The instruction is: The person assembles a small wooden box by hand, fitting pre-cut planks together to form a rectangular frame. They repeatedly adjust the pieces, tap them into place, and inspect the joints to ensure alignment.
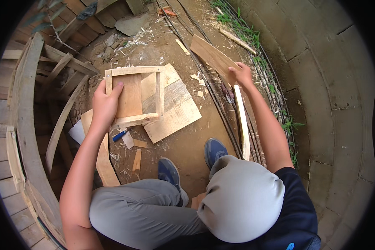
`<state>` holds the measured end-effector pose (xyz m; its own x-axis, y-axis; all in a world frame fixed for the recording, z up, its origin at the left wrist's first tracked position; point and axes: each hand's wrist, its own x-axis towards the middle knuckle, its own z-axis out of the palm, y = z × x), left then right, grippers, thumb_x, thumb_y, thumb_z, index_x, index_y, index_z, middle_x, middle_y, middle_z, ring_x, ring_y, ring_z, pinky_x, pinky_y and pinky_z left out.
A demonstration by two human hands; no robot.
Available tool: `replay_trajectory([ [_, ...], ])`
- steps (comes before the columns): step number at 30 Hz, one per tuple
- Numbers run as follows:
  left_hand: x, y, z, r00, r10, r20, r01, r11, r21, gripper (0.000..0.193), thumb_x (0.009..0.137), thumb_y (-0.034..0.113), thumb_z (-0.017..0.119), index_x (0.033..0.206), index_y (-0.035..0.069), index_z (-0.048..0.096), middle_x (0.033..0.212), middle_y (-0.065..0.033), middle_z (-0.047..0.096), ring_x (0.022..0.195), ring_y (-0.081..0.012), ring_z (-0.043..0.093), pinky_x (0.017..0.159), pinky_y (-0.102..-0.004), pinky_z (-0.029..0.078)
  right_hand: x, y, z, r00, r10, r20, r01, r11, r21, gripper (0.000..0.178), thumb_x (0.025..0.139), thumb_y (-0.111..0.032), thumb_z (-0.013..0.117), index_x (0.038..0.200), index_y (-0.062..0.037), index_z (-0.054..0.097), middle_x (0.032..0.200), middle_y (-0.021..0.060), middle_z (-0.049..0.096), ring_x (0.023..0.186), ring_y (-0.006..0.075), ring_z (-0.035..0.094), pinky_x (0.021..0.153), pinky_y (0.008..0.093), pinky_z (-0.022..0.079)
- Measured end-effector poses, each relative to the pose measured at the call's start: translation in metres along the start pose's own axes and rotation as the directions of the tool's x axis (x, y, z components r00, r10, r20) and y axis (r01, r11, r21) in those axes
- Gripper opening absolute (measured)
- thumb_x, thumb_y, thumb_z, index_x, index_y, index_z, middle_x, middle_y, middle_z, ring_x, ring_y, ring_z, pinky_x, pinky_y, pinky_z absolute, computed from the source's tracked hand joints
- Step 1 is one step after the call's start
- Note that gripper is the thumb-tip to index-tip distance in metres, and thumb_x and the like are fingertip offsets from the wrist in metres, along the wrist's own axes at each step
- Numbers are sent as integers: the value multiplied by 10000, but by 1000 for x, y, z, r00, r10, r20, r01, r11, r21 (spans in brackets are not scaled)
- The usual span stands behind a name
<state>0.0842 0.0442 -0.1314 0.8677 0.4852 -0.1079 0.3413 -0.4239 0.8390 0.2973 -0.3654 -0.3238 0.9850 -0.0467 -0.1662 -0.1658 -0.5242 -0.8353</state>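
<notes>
My left hand point(105, 100) grips the left side of a small square wooden frame point(159, 93), its thumb inside the frame. A brown thin panel point(129, 96) covers part of the frame's left interior; the right part is open. Held up to the right, a long brown thin board point(212, 56) is pinched at its near end by my right hand point(242, 76). Beneath and beside the frame, pale flat boards point(177, 114) lie on the ground. A blue-handled tool point(119, 136) lies just below the frame, next to small wood offcuts point(136, 160).
Stacked curved planks point(31, 121) stand on the left. A block wall point(321, 83) rises on the right, with weeds point(256, 41) along its foot. Dark rods point(208, 83) run lengthwise over the dirt, beside a pale wood strip point(242, 123). Shavings litter the ground.
</notes>
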Motion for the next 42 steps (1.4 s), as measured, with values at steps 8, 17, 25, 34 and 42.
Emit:
replay_trajectory([
  [8, 7, 48, -8, 963, 144, -227, -193, 958, -212, 404, 954, 296, 671, 1208, -18, 667, 1100, -170, 742, 1008, -251, 699, 919, -380, 506, -86, -209, -127, 862, -349, 367, 392, 919, -47, 300, 904, 2, 750, 1179, -76, 660, 950, -2, 705, 890, 64, 623, 765, 259, 501],
  [17, 12, 42, -20, 951, 192, -243, -236, 958, -166, 469, 942, 356, 668, 1223, -20, 667, 1129, -217, 733, 1079, -334, 696, 955, -418, 496, -67, -315, -107, 712, -349, 610, 618, 723, -308, 253, 945, -115, 738, 1129, -68, 571, 910, 60, 742, 861, 94, 629, 762, 292, 477],
  [25, 28, 1, -20, 974, 1, -227, -31, 991, -132, 447, 949, 353, 660, 1162, -40, 674, 1101, -215, 736, 1051, -328, 696, 938, -405, 495, 9, -269, 36, 310, -155, 938, 560, 827, -48, 333, 906, -190, 786, 1174, -62, 637, 956, 72, 755, 852, 141, 674, 803, 327, 519],
  [34, 28, -30, -13, 980, -79, -184, 78, 997, -11, 433, 954, 341, 665, 1179, -29, 682, 1111, -186, 741, 1019, -262, 699, 920, -372, 497, 0, -158, 148, 441, -180, 879, 596, 791, -136, 590, 832, -334, 846, 1354, -154, 640, 1162, 148, 727, 1063, 297, 681, 986, 416, 510],
  [42, 20, -58, 2, 949, -281, 141, 260, 954, 152, 607, 996, 413, 616, 1336, -86, 552, 1207, -189, 687, 1072, -219, 658, 958, -336, 478, -46, -118, 131, 721, -110, 684, 602, 588, -540, 1267, 621, -663, 883, 1604, -119, 295, 1604, 227, 301, 1508, 405, 237, 1196, 521, 264],
])
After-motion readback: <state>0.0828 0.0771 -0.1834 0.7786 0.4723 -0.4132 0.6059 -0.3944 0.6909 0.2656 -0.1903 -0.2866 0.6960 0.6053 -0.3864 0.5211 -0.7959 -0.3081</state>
